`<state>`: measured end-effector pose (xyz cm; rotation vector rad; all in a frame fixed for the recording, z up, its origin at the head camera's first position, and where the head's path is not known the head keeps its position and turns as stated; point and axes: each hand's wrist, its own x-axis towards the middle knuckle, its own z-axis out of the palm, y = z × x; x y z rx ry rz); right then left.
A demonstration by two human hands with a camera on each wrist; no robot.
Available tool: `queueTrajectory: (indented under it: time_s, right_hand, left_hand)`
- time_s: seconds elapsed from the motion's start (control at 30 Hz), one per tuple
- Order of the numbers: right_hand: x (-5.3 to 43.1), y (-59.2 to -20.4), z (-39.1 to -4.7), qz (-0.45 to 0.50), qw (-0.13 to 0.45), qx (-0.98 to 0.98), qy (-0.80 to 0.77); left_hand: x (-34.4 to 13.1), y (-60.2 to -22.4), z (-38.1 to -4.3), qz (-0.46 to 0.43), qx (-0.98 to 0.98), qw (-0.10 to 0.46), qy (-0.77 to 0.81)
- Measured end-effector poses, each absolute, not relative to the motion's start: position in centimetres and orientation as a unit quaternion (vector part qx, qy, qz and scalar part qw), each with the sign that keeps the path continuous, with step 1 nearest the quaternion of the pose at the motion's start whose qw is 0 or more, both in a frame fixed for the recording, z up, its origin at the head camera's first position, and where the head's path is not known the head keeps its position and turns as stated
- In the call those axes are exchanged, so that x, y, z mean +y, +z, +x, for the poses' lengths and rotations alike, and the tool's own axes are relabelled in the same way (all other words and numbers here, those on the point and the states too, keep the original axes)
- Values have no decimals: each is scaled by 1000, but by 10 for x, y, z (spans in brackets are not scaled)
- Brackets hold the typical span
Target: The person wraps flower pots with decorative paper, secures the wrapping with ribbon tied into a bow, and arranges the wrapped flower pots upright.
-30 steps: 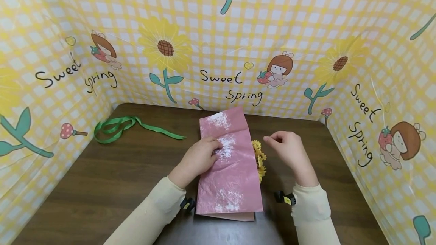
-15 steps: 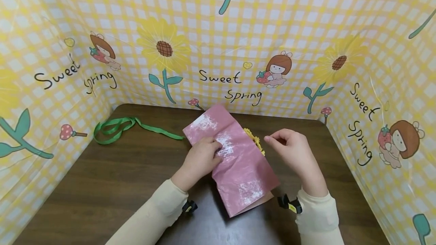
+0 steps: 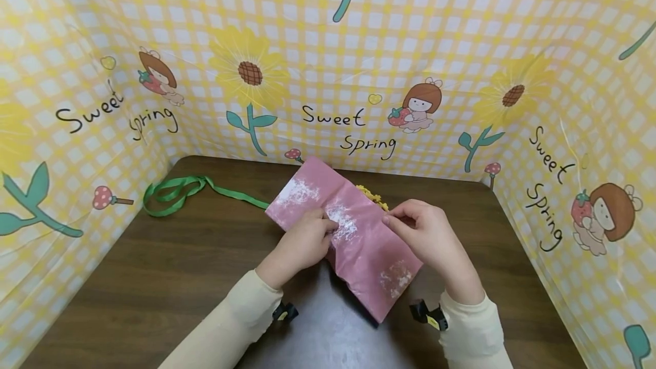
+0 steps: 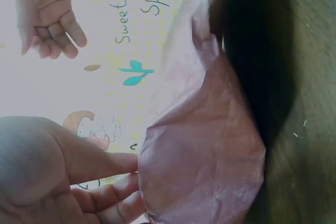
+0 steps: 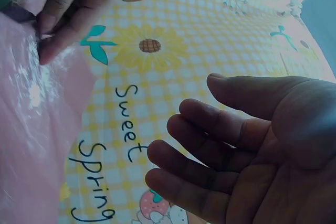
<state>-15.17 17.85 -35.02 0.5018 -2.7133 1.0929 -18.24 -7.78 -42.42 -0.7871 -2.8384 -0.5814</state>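
Observation:
A folded sheet of pink wrapping paper (image 3: 359, 261) with white smudges lies slantwise at the middle of the table. My left hand (image 3: 302, 241) pinches its near side between thumb and fingers; the left wrist view shows those fingertips at a creased edge of the paper (image 4: 205, 150). Just beyond the far side, yellow flowers (image 3: 373, 195) peek out, the rest of them covered by the paper. My right hand (image 3: 430, 238) hovers by the paper's right side. Its fingers are loosely bent with nothing in them, as the right wrist view shows of that hand (image 5: 247, 150).
A looped green ribbon (image 3: 238, 195) lies at the back left, its tail reaching to the paper's left corner. Behind and on both sides of the brown table (image 3: 169, 278) hangs a yellow checked cloth (image 3: 328, 61) printed with flowers.
My left hand has turned the paper, its near end swinging to the right and its far end to the left. More of the flowers went under the paper. My right hand came slightly closer to it.

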Motion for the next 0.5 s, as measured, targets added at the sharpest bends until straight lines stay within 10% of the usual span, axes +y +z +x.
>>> queueTrajectory:
  time_s: [0.5]
  right_hand:
    - [146,-370,-153,227,54,-908,347]
  left_hand:
    - [-77,-425,-183,-232,-951,81,-186]
